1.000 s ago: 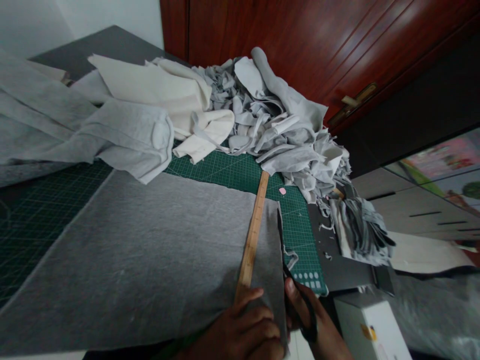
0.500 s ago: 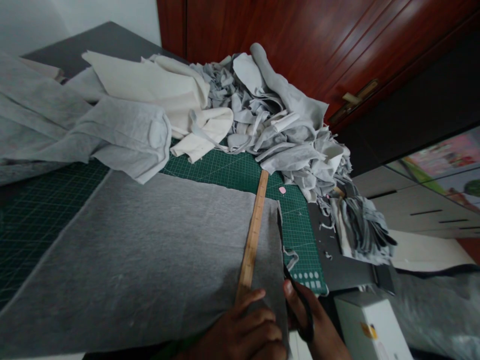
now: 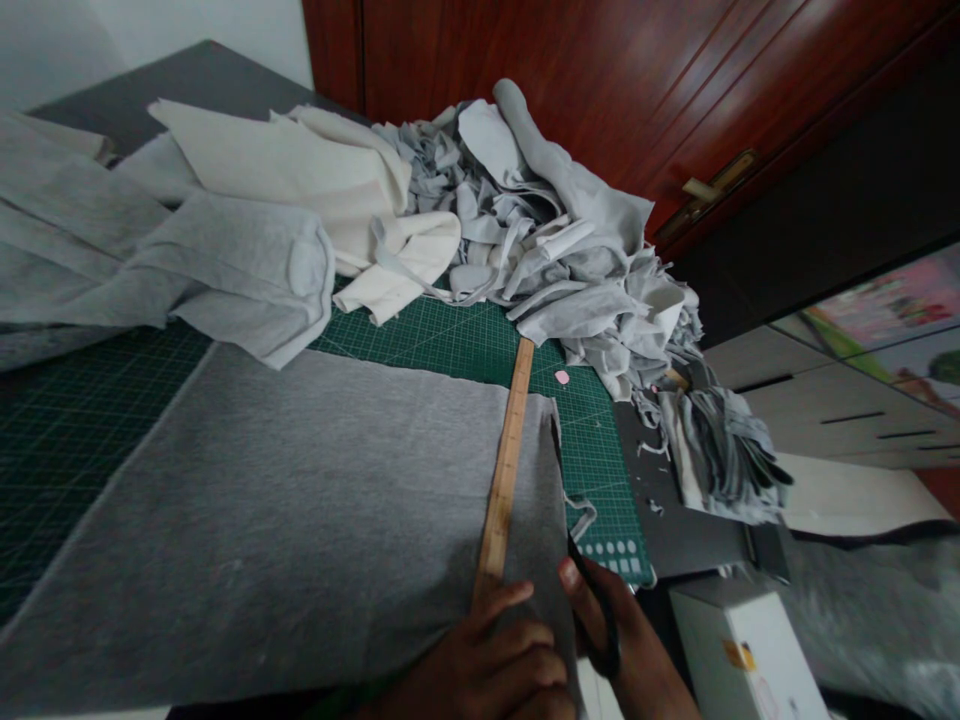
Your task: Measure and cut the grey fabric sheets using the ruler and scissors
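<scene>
Exposure: dim overall, cool cast, modest contrast. Light: soft, diffuse; direction uncertain. Highlights: muted sheen on red-brown door (image 3: pixel 480 50), upper centre; lightest tones include cream cloth (image 3: pixel 300 165), upper left. Shadows: soft-edged patch on grey cloth (image 3: pixel 300 520) beside the hands (image 3: pixel 510 660), lower centre; hands darkly rendered. Sharpness: moderate at centre, ruler (image 3: pixel 506 460) markings faint; detail smeared at lower right. Distortion: wide-angle stretching toward both side edges.
</scene>
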